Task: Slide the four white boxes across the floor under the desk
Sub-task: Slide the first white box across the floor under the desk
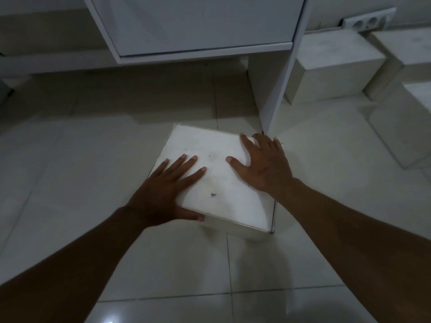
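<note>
A white box [217, 180] sits on the tiled floor just in front of the white desk [198, 26]. My left hand [163, 190] lies flat on the box's near left corner, fingers straight on the top and thumb against the near side. My right hand [263, 164] rests flat on the top at the far right corner, fingers spread. Beyond the desk leg [282, 85], at the right, stand three more white boxes: one [331, 66] next to the leg, one [405, 47] behind it and one [401, 127] nearer to me.
The desk's drawer unit hangs above the floor, with dark open space beneath it to the left. A wall socket strip [368, 19] sits low on the wall at the back right. Glossy floor tiles [93, 159] spread to the left and toward me.
</note>
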Demonstrator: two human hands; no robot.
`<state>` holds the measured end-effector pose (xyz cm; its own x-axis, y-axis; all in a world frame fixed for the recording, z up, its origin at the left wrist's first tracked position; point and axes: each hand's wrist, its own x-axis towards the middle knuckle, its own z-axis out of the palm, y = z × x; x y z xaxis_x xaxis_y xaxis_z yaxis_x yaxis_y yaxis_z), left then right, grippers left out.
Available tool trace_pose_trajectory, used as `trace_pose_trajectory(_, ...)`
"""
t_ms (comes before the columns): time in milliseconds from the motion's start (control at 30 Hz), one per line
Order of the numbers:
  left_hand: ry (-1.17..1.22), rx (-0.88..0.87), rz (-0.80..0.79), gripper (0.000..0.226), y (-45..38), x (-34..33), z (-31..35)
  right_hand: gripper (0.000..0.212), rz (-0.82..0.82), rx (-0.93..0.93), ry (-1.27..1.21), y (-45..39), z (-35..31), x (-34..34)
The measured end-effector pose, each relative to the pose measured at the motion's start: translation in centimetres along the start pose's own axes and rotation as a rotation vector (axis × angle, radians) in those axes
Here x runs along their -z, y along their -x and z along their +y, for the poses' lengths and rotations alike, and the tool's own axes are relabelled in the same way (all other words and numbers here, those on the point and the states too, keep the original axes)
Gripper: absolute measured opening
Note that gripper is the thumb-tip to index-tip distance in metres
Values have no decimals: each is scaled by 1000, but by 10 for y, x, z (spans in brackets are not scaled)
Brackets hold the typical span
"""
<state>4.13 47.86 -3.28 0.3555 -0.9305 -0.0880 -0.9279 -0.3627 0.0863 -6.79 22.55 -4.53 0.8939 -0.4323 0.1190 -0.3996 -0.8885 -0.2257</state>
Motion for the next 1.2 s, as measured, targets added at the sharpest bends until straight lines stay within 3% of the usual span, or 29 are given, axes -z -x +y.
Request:
trace_pose_trajectory(200, 128, 130, -100, 96, -27, 20, -23, 84, -11, -181, -56, 9, 14, 7)
trace_pose_trajectory(367, 211, 302, -95, 89, -50, 32, -27, 86, 130, -413, 51, 31, 1, 10)
trace_pose_trajectory(433, 272, 416, -45, 78, -56, 32, -24, 91, 111, -505, 78, 38, -8, 11)
trace_pose_trajectory(533, 447, 504, 156, 54, -66, 28, -3, 93, 115, -550, 54, 44, -10, 11)
trace_pose_trajectory(633, 531, 532, 219, 53, -72, 21, 29, 68, 253, -232, 4, 49, -4, 12)
trace_pose_trajectory(700, 393, 407, 178, 68, -67, 8, 52, 51, 289, 82, -110, 54, 1, 8)
trace_pose_trajectory(767, 291, 259, 120, 91, -57, -5, 70, 47, 212, 244, -193, 59, 5, 5)
trace_pose_trajectory(933, 77, 68, 14, 125, -45, -13, 68, 66, 16, 338, -211, 71, 20, 13)
trace_pose_trajectory(1067, 56, -10, -23, 123, -51, -6, 56, 92, -135, 335, -174, 68, 23, 19)
trace_pose_trajectory(1200, 71, -29, -93, 122, -65, 5, 43, 101, -197, 347, -63, 55, 30, 19)
